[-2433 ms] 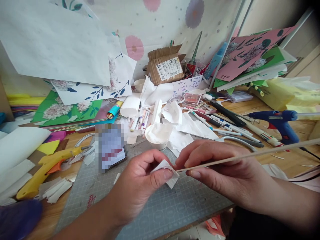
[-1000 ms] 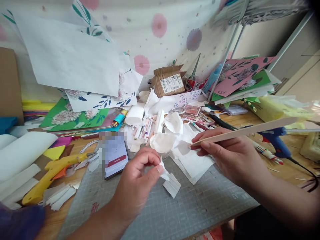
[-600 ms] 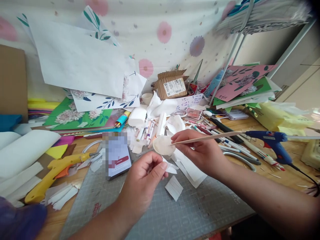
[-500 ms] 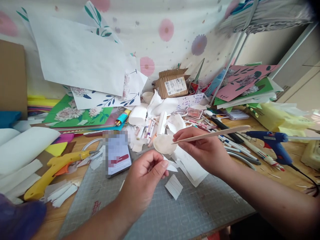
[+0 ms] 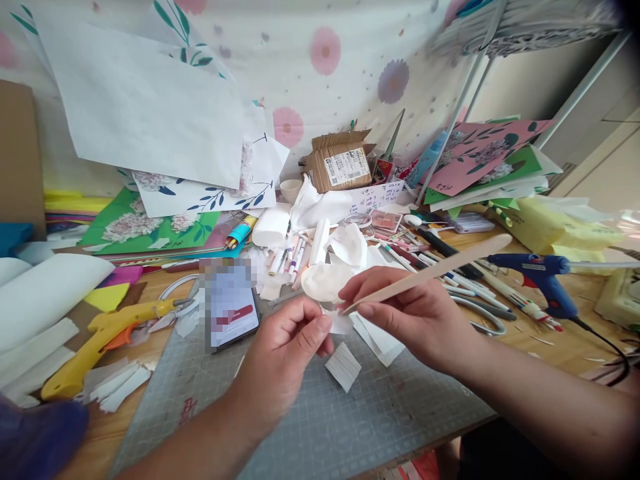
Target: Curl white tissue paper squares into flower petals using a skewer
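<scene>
My left hand (image 5: pixel 295 347) pinches a small piece of white paper (image 5: pixel 340 323) above the grey cutting mat (image 5: pixel 320 427). In my right hand (image 5: pixel 405 310) is a flat wooden stick (image 5: pixel 440 268), slanting up to the right, its lower tip at the paper. Just behind my fingers stands a shallow cream dish (image 5: pixel 325 281). A pleated white paper square (image 5: pixel 343 367) lies on the mat below the paper piece, and white sheets (image 5: pixel 377 340) lie partly under my right hand.
A phone (image 5: pixel 233 307) lies left of my hands. Yellow scissors-like tool (image 5: pixel 100 340) and paper strips (image 5: pixel 123 387) are at the left. A blue glue gun (image 5: pixel 545 273) is at the right. Markers, a cardboard box (image 5: pixel 340 160) and flower-decorated papers fill the back.
My right hand has moved slightly down, bringing the stick's tip from over the dish to the white paper. The stick tilts more steeply. The whole view has shifted a little.
</scene>
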`<state>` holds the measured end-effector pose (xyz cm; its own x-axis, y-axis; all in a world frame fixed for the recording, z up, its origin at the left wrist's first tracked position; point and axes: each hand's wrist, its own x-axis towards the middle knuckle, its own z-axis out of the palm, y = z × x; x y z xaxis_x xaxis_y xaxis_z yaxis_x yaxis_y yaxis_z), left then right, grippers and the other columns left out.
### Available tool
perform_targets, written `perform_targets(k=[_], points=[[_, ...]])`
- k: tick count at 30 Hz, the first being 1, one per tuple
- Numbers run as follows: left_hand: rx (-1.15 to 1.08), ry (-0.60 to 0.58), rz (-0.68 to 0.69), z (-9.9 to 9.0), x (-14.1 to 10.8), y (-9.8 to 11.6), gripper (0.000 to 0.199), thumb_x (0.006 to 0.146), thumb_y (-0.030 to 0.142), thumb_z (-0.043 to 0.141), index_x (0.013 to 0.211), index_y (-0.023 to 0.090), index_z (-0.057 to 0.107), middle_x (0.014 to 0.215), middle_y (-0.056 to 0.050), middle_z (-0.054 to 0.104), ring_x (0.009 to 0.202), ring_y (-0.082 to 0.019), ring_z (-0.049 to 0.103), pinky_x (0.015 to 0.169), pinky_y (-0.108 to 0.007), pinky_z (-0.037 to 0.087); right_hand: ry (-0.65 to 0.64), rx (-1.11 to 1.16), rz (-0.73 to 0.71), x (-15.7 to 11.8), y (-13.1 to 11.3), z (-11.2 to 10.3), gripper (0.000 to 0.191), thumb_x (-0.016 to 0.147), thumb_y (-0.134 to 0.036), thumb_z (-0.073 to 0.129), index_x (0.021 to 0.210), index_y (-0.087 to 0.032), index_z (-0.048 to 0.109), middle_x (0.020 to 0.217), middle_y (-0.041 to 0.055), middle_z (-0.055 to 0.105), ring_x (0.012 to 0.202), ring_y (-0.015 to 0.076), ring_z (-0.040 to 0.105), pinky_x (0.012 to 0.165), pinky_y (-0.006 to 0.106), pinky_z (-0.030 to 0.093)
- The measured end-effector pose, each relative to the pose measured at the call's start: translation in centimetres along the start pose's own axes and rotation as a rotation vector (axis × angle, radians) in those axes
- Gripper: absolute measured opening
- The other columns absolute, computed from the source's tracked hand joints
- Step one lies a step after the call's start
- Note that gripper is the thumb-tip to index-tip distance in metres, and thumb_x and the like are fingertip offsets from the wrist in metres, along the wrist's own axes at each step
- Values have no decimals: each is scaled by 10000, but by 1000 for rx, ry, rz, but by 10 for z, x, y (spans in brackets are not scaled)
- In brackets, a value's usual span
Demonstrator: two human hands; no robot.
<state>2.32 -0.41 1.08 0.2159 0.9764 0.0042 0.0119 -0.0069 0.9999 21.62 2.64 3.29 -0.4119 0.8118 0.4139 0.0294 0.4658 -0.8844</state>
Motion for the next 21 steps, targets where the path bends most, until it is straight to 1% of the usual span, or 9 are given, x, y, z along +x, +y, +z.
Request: perform_targets(k=[3, 6, 8, 10, 13, 15, 17, 19, 21], points=[[37, -11, -28, 0, -1, 1, 280, 894, 356, 540, 664, 197, 517, 619, 39, 524, 607, -117, 452, 604, -245, 356, 166, 15, 15, 5, 8, -2, 68, 847, -216, 657, 815, -212, 717, 832, 31, 720, 786, 173, 671, 722, 312, 531], [94, 12, -12, 0, -1, 0, 276, 880, 339, 541, 647, 200, 493, 657, 26, 512, 631, -131, 444, 602, -255, 350, 292, -72, -1, 12, 15, -4, 83, 839, -223, 648, 799, -202, 718, 860, 48, 727, 811, 187, 672, 738, 336, 534], [133, 31, 43, -1, -1, -2, 269, 854, 281, 555, 615, 198, 463, 767, 0, 545, 718, -148, 484, 661, -268, 373, 312, -154, -11, 18, 20, -2, 98, 842, -222, 629, 803, -193, 714, 872, 59, 728, 827, 198, 677, 742, 350, 538], [132, 25, 91, -1, -1, -2, 268, 817, 210, 555, 580, 193, 431, 918, -30, 579, 860, -178, 526, 766, -290, 394, 291, -205, -16, 22, 26, 1, 94, 837, -212, 623, 798, -193, 706, 867, 61, 730, 832, 208, 683, 754, 368, 542], [70, -19, 89, -1, -2, -2, 266, 774, 152, 533, 553, 193, 392, 1029, -50, 606, 977, -209, 536, 874, -325, 394, 259, -259, -24, 27, 33, 5, 63, 799, -173, 654, 755, -198, 693, 939, 72, 728, 932, 242, 674, 867, 441, 506], [52, -61, 56, -1, -3, -2, 269, 764, 139, 526, 545, 194, 380, 979, -49, 631, 896, -193, 546, 824, -318, 405, 278, -295, -45, 27, 35, 2, 63, 780, -161, 673, 730, -197, 687, 999, 87, 711, 1033, 270, 639, 948, 490, 448], [26, -94, 25, -2, -4, -3, 274, 780, 156, 534, 546, 194, 397, 838, -31, 624, 756, -164, 522, 712, -296, 394, 325, -312, -72, 25, 32, -2, 58, 790, -176, 671, 737, -198, 685, 1039, 99, 688, 1098, 281, 602, 988, 510, 408], [-34, -108, 19, -3, -4, -3, 258, 822, 216, 551, 578, 192, 471, 732, -8, 576, 684, -149, 485, 650, -285, 363, 361, -304, -105, 20, 24, -8, 63, 811, -200, 663, 751, -203, 684, 1020, 91, 675, 1100, 270, 593, 997, 489, 408], [-100, -86, 43, -4, -4, -3, 231, 865, 289, 555, 658, 188, 573, 737, -6, 561, 727, -154, 496, 682, -285, 363, 336, -264, -130, 11, 13, -10, 64, 831, -213, 660, 775, -212, 690, 950, 69, 678, 1026, 240, 620, 958, 434, 452]])
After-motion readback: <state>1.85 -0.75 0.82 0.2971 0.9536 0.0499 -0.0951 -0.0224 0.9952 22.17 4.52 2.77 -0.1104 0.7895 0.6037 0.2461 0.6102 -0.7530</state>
